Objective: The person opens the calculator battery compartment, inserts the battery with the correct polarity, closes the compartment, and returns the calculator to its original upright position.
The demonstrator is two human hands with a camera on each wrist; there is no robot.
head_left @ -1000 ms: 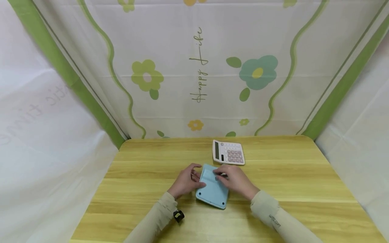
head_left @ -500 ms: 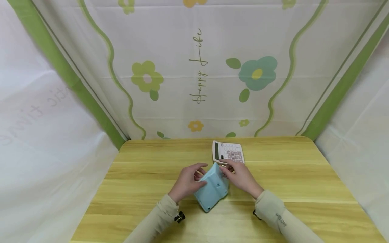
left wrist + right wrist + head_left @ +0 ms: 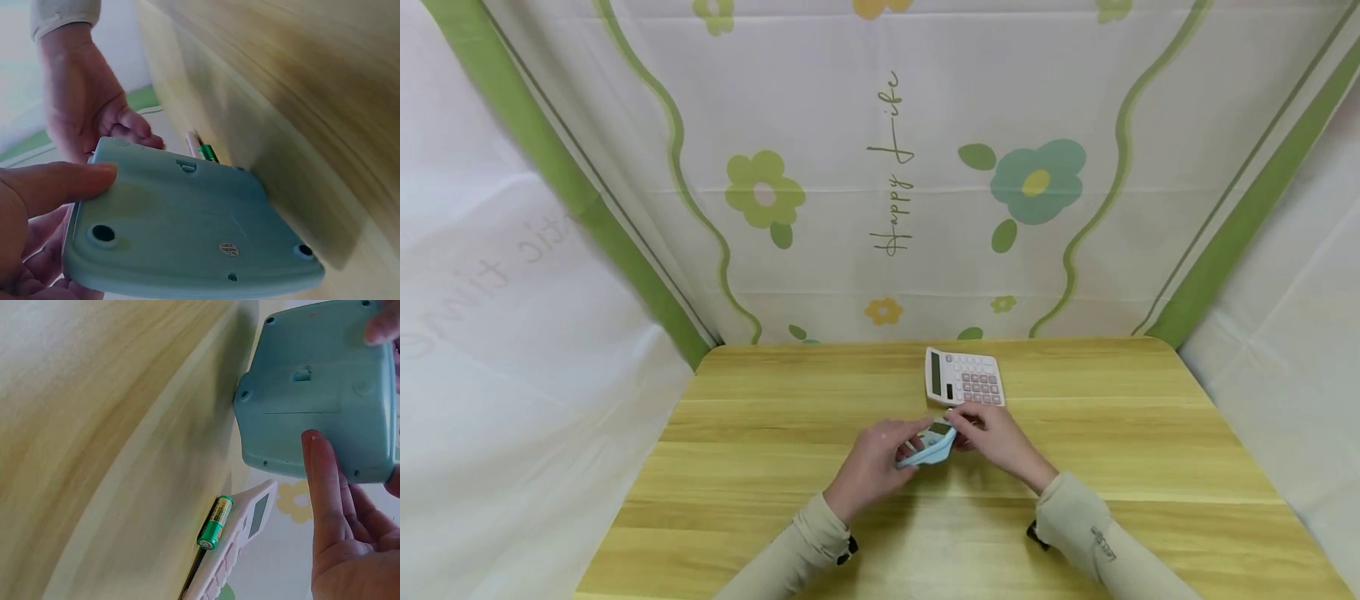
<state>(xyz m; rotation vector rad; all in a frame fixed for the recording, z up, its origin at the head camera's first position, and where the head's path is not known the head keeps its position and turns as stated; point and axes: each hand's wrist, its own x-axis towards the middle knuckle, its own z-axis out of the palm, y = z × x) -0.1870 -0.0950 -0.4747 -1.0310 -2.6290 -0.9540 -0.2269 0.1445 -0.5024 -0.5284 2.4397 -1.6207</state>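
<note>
Both hands hold a light blue calculator [image 3: 934, 452] tilted up above the table. My left hand [image 3: 874, 460] grips one end, thumb on the underside and fingers on the key side. At the other end, my right hand [image 3: 997, 435] pinches the calculator; two of its fingertips rest on the underside in the right wrist view. That underside shows a small latch slot [image 3: 302, 375] with a thin seam beside it. A green and gold battery [image 3: 215, 523] lies on the table beside the pink calculator, barely visible in the head view.
A pink and white calculator [image 3: 964, 377] lies flat behind the hands, close to the right one. The wooden table [image 3: 760, 467] ends at a back edge against a flowered white curtain [image 3: 820, 250]. White curtains hang at both sides.
The blue calculator has turned from lying underside up to standing tilted, its key side now partly showing in the head view. My left hand has moved slightly right with it.
</note>
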